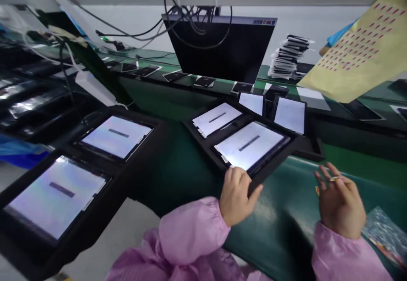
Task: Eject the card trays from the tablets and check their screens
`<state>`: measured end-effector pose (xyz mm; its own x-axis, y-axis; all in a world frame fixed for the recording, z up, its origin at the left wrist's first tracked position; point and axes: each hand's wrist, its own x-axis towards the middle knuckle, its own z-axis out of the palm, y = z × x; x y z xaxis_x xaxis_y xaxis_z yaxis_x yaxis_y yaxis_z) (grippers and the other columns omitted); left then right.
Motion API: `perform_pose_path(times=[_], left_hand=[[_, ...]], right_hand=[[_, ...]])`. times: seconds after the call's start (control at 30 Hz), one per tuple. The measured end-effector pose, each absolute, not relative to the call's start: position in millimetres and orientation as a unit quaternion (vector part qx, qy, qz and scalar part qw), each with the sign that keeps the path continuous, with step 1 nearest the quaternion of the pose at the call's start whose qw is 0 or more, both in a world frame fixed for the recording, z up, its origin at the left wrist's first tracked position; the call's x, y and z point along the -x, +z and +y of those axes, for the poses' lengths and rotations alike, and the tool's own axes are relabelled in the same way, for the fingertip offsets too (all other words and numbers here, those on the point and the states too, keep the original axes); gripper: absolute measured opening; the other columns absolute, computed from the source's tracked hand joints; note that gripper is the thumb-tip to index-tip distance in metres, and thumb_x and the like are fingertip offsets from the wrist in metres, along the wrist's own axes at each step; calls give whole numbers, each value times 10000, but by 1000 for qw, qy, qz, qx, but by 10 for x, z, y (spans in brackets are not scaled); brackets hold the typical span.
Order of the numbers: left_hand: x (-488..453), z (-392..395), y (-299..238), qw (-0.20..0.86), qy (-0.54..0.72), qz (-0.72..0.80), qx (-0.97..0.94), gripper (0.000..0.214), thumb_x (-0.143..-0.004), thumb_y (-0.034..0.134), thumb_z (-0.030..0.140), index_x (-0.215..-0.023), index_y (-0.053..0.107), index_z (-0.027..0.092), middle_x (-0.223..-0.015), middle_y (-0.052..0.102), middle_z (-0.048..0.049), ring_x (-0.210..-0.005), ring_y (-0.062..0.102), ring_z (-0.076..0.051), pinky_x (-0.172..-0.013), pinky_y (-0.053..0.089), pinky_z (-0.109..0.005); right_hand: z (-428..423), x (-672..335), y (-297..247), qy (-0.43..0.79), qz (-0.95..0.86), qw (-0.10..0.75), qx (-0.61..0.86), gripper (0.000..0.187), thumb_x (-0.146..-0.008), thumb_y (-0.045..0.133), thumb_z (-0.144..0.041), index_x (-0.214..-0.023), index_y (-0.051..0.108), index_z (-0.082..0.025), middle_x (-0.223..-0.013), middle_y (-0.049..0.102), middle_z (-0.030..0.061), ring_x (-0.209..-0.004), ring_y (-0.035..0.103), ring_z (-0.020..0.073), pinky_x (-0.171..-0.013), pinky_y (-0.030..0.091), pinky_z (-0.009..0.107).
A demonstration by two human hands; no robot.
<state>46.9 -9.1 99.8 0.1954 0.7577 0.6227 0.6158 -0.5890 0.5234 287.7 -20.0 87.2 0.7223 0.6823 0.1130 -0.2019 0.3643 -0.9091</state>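
My left hand (pixel 237 198) is at the near edge of a black tray (pixel 270 164), its fingers curled over the rim and its thumb stretched along the outside. Two lit tablet-like screens lie in that tray: a nearer screen (pixel 251 145) and a farther screen (pixel 217 119), both white with a dark bar. To the right, above the green work surface, my right hand (pixel 341 206) is raised with loosely bent fingers apart. A small coloured sticker (pixel 335 179) clings near its fingertips, and a yellow-orange one (pixel 317 190) shows at another finger.
Another black tray (pixel 124 179) at left holds two lit screens. Behind mine is a further tray (pixel 313 147) with screens. A monitor (pixel 222 47) hangs at the back amid cables. A yellow sticker sheet (pixel 359 51) hangs upper right; a clear plastic bag (pixel 386 234) lies lower right.
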Motion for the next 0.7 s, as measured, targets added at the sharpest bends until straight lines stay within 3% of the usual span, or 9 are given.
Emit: perform_pose_path(times=[0.23, 0.37, 0.57, 0.67, 0.7], left_hand=[[-666, -491, 507, 87, 416, 456, -782, 245, -910, 555, 389, -815, 556, 164, -831, 530, -72, -804, 499, -206, -723, 477, -350], [-700, -498, 427, 63, 389, 431, -811, 243, -894, 594, 388, -833, 569, 155, -841, 555, -62, -782, 502, -194, -696, 468, -337], [-735, -558, 365, 54, 390, 415, -820, 263, -866, 642, 393, -841, 577, 140, -853, 559, -52, -790, 503, -190, -690, 454, -327], [-708, -552, 395, 45, 388, 411, -824, 269, -870, 636, 398, -846, 578, 136, -848, 550, -49, -785, 501, -189, -692, 454, -325], [-697, -565, 408, 41, 386, 411, -825, 264, -876, 629, 394, -840, 579, 137, -841, 546, -47, -780, 500, -189, -694, 456, -323]], right_hand=[[-292, -3085, 604, 324, -159, 758, 543, 267, -547, 768, -247, -664, 533, -200, -1011, 611, 14, -902, 622, 215, -837, 444, 488], [-185, -2982, 622, 349, -159, 748, 541, 264, -550, 738, -246, -677, 512, -194, -968, 615, -15, -879, 622, 188, -822, 458, 435], [101, -3080, 733, 354, -150, 736, 557, 136, -704, 636, -136, -678, 511, -184, -816, 597, -34, -760, 617, 139, -775, 468, 377], [237, -3149, 700, 356, -153, 721, 574, 63, -844, 617, -214, -865, 594, -160, -895, 613, 2, -770, 604, 131, -737, 508, 339], [266, -3166, 681, 351, -158, 719, 579, 147, -881, 606, -271, -967, 605, -151, -963, 620, 24, -815, 609, 140, -745, 522, 339]])
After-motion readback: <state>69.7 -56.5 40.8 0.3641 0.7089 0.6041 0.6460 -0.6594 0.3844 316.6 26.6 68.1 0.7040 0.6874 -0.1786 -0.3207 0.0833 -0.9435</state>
